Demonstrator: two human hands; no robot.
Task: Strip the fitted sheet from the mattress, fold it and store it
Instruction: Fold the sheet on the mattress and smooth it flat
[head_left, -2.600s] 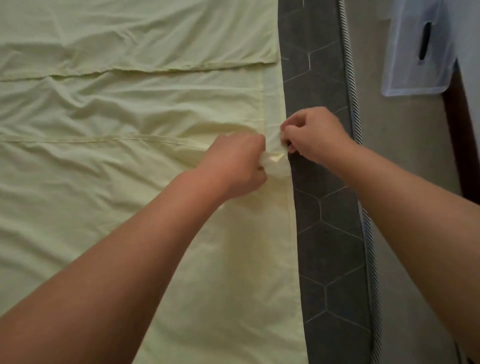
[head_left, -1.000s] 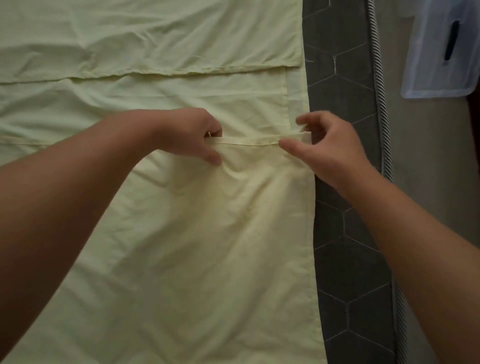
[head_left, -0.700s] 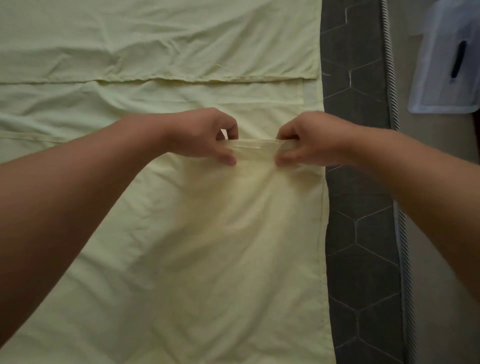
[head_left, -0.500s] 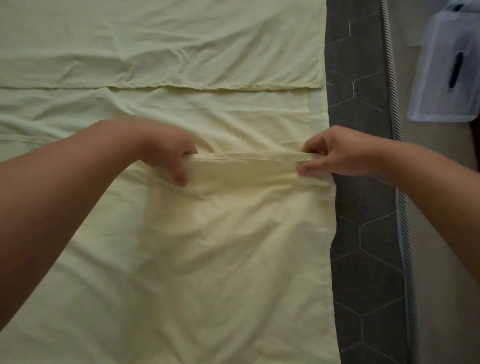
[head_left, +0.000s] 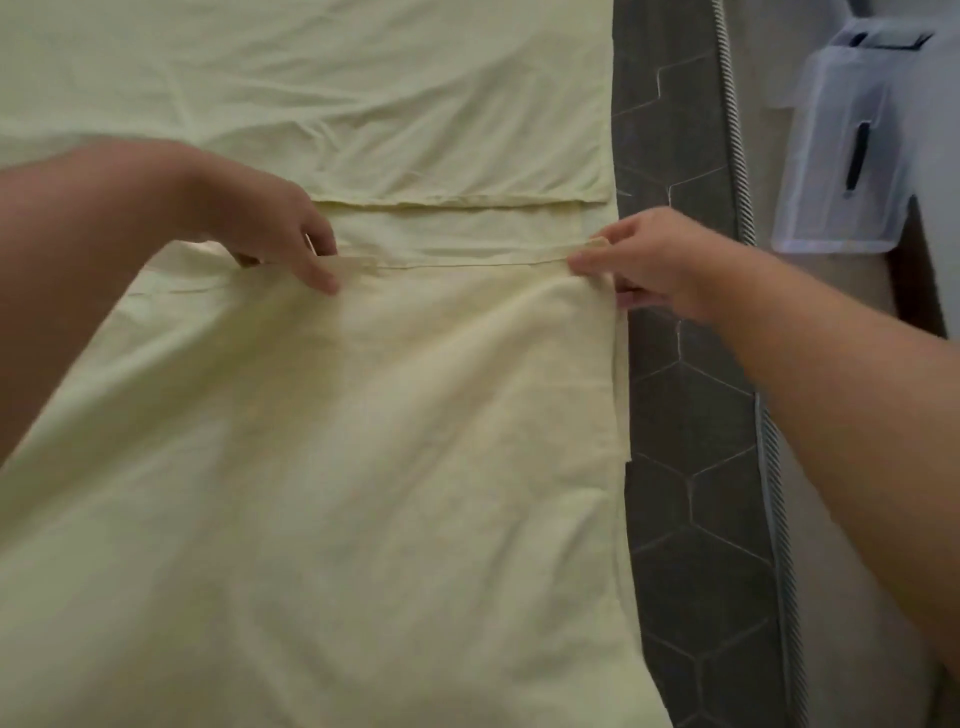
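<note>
Drawn further apart than half a second ago: left hand (head_left: 280, 244) slid along toward the middle of the mattress (head_left: 691, 415), right hand (head_left: 649, 265) kept at the sheet's right side, near the mattress's right edge. Pinching the folded hem (head_left: 467, 264) at both ends. Left fingers (head_left: 317, 270) curled down onto the cloth; right fingers (head_left: 587, 262) closed narrow on the corner of the fold. Pulled taut between them, just short of the next fold line farther up. Lying spread on the mattress, off its corners and part-folded: the fitted sheet (head_left: 363, 467), with a dark quilted strip left bare along the right edge.

Likely trouble from here:
- Losing the pinch on thin cloth if pulled tighter, so dropping the hem and undoing the fold.
- Landing skewed if one hand carries farther than the other, leaving the edges out of line with the layer above.
- Trapping slack from the loose billow below the hem and pressing creases into the fold.

Hard to make out:
- Left thumb, hidden behind the knuckles.
- Number of layers in the right-hand pinch.
- Left and near reaches of the sheet, cut off by the frame and covered by the left forearm.
- Contents of the clear plastic box (head_left: 847, 156) past the mattress's right edge.
</note>
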